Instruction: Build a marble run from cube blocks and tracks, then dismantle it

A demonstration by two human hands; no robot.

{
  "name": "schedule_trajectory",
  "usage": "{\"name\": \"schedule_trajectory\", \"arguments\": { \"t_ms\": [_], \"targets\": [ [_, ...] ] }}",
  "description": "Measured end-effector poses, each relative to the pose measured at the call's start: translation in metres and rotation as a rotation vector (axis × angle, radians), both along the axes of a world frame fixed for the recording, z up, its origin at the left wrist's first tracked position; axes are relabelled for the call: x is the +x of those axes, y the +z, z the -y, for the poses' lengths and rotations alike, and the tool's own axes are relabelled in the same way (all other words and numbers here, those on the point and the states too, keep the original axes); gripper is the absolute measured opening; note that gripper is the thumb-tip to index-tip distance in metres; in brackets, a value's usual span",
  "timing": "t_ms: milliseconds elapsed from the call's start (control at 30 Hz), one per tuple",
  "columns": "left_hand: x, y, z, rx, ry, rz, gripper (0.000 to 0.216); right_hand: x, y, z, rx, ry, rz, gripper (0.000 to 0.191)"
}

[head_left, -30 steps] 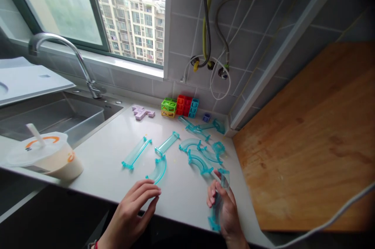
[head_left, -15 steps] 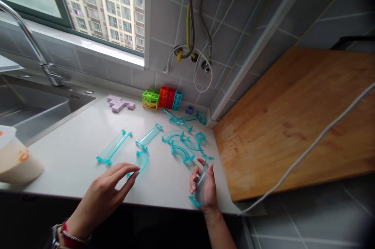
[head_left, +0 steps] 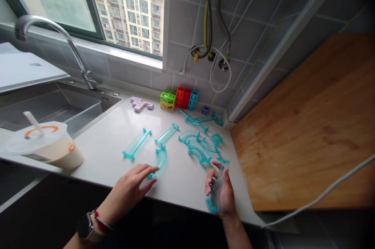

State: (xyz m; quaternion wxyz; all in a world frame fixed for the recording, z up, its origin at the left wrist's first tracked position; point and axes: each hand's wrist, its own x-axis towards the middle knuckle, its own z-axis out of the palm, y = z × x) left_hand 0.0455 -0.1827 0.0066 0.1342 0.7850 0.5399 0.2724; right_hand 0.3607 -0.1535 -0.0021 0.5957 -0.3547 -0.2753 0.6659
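My right hand point(head_left: 224, 196) is wrapped round a translucent teal track piece point(head_left: 217, 186), which stands up between thumb and fingers above the counter's front edge. My left hand point(head_left: 133, 186) has its thumb and fingers apart. Its fingertips overlap the lower end of a curved teal track piece point(head_left: 161, 158); whether they touch it I cannot tell. That curved piece meets a straight track piece point(head_left: 167, 135) at its upper end. Left of them lies another straight piece point(head_left: 137, 144). Several more curved pieces point(head_left: 199, 152) lie beyond my right hand.
A lidded drink cup point(head_left: 66, 151) stands at the counter's left, by the sink point(head_left: 109, 104). Along the back are pink blocks point(head_left: 141, 104), green-yellow cubes point(head_left: 168, 100), red cubes point(head_left: 183, 97) and blue cubes point(head_left: 192, 100). A wooden board point(head_left: 307, 135) and white cable point(head_left: 316, 200) border the right.
The view has swung left, so everything sits further right in it and more of the cup shows. My left thumb and fingertips have parted. My right hand keeps its hold on the track piece.
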Motion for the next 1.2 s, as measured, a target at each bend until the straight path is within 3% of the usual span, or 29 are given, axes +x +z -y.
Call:
{"name": "schedule_trajectory", "arguments": {
  "t_ms": [400,567,700,900,1033,1100,1200],
  "targets": [
    [-0.006,-0.007,0.0,-0.051,-0.022,-0.006,0.022,-0.001,0.0,0.001,-0.009,-0.019,0.0,0.049],
    [-0.003,-0.001,-0.002,-0.087,-0.024,0.008,0.023,-0.001,0.001,0.001,-0.008,-0.006,-0.012,0.048],
    [0.004,0.018,-0.007,-0.14,-0.005,0.044,0.019,0.0,0.002,0.001,-0.022,-0.005,-0.033,0.052],
    [0.028,0.066,-0.02,-0.125,-0.105,0.08,0.026,-0.002,0.005,0.002,-0.01,-0.018,-0.069,0.053],
    [0.053,0.087,-0.065,-0.121,-0.201,-0.065,0.025,-0.004,0.004,0.001,0.0,-0.02,-0.071,0.052],
    [0.069,0.09,-0.11,-0.129,-0.249,-0.181,0.023,-0.005,0.002,-0.001,0.006,-0.021,-0.062,0.052],
    [0.101,0.083,-0.19,-0.108,-0.208,-0.367,0.023,-0.005,-0.001,-0.002,0.018,-0.029,-0.046,0.054]
  ]
}}
